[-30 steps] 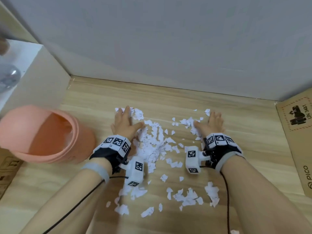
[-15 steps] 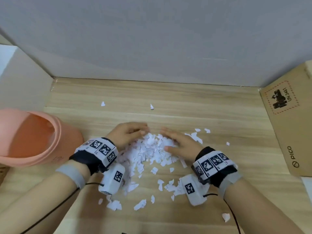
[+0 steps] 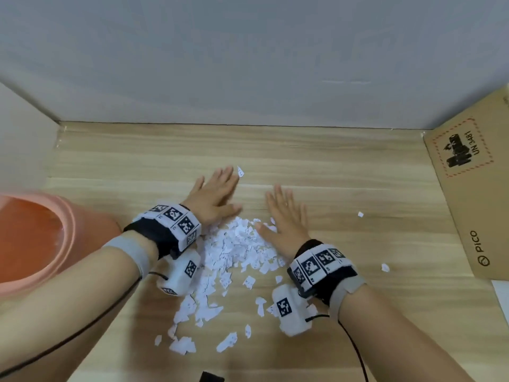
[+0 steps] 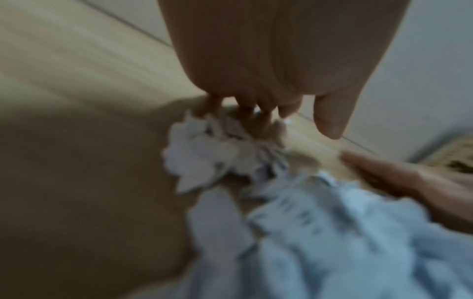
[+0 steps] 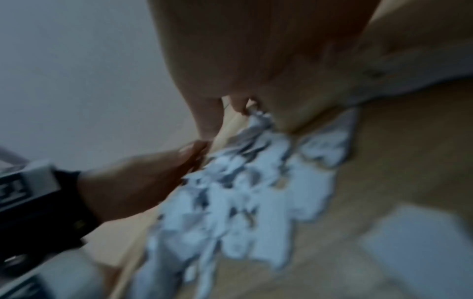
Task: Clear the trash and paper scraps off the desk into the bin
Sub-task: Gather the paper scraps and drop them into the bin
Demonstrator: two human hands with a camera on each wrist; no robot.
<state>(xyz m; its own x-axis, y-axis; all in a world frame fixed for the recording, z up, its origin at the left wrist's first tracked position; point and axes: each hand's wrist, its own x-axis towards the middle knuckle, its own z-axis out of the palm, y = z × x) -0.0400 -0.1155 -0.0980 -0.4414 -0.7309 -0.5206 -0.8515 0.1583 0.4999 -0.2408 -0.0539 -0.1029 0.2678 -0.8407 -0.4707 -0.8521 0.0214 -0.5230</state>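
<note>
**Loose scraps, wide scatter: raking risks leaving strays behind**

Both grips are flat and spread, holding nothing: the left hand and right hand lie on the pale wooden bench at the far edge of the heap of torn white paper scraps. Strays could be missed: one lies by the left fingertips, two off to the right, many nearer the person. Light pieces may slip between the open fingers. The round salmon-pink plastic bin stands at the left; its contents seem indistinct, possibly nothing. A brown cardboard box lies at the right.
</note>
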